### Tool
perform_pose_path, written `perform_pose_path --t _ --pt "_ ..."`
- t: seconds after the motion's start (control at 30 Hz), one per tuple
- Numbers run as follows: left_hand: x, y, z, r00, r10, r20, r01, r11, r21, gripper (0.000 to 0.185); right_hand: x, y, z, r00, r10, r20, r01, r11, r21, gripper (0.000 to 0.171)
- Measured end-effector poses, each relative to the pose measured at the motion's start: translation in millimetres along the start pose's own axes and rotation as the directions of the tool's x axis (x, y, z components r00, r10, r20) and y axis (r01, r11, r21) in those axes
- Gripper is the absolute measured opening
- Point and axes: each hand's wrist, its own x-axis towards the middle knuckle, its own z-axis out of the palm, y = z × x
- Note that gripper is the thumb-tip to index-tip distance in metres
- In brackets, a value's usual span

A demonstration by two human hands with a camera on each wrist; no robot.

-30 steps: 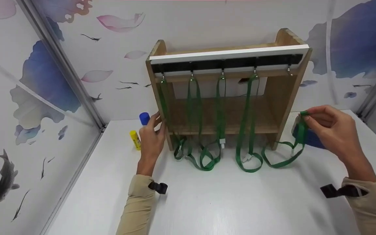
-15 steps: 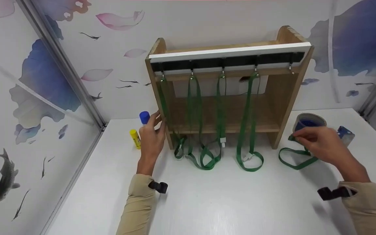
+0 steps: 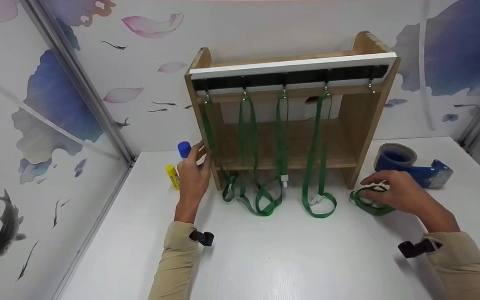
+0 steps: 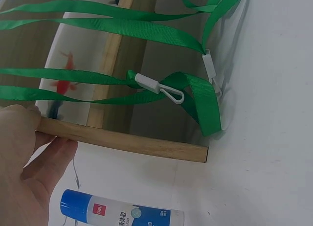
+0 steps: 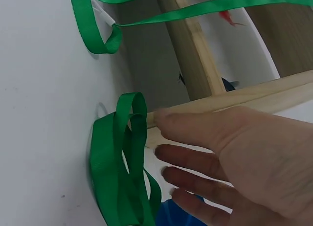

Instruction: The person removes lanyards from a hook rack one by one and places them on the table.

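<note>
On table (image 3: 265, 258), right hand (image 3: 394, 193) over lanyard (image 3: 367, 204)

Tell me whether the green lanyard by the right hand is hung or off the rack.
Off the rack: the lanyard lies bunched on the table; the rightmost hook is bare.

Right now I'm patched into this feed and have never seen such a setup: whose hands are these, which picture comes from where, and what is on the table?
No machine here: a person works with two bare hands. The large picture comes from a head-worn camera; the two small ones come from wrist-worn cameras. On the white table stands a light wooden rack with four green fabric lanyards hanging from its hooks. The left hand rests against the rack's left post, beside a blue-capped glue stick. The right hand, fingers straight, lies on a bunched green lanyard on the table. Behind it sits a blue tape dispenser.
</note>
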Motion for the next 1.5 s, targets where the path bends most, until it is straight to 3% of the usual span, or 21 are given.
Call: perform_pose_path --t 0.13,0.23,0.47,0.63,0.77,0.93,1.03,1.2,1.27,1.5 --pt "0.2 0.5 -0.5 1.000 -0.002 -0.003 0.002 1.000 0.011 0.039 -2 0 1 0.998 0.001 0.068 0.003 0.998 -0.059 0.058" --pt "-0.5 1.4 -0.7 1.000 -0.011 -0.002 0.011 1.000 0.017 0.041 -1 1 3 0.993 0.042 0.108 -0.031 0.995 -0.100 0.062" --pt "-1.0 1.9 -0.5 1.000 -0.019 0.001 0.019 1.000 0.023 0.042 -3 12 1 0.981 0.192 0.036 -0.185 0.971 -0.152 0.048" --pt "-0.5 0.3 0.7 1.000 -0.007 0.000 0.007 1.000 0.007 0.041 -6 13 -4 0.976 0.218 0.007 -0.213 0.963 -0.167 0.061" --pt "-0.8 -0.6 1.2 1.000 -0.006 0.001 0.006 1.000 0.000 0.041 -6 -6 -10 0.980 0.198 -0.029 -0.199 0.962 -0.186 0.073" --pt "-1.2 -0.3 0.8 1.000 -0.012 0.001 0.012 1.000 -0.011 0.041 -2 -50 -13 0.983 0.117 -0.145 -0.135 0.983 -0.125 0.050" --pt "-0.6 0.0 0.5 1.000 -0.006 -0.001 0.006 1.000 -0.011 0.040 2 -77 -8 0.960 0.019 -0.281 -0.031 0.999 -0.035 0.035" --pt "0.3 -0.6 0.4 1.000 -0.004 -0.004 0.004 1.000 -0.001 0.040 15 -113 6 0.885 -0.078 -0.459 0.124 0.990 0.072 0.036" --pt "0.2 -0.7 0.6 1.000 -0.010 -0.005 0.010 1.000 0.000 0.041 21 -124 13 0.867 -0.072 -0.492 0.136 0.986 0.095 0.038" --pt "0.1 -0.3 1.7 1.000 -0.004 -0.005 0.004 1.000 -0.010 0.040 36 -154 32 0.843 0.028 -0.537 0.076 0.982 0.171 0.041"
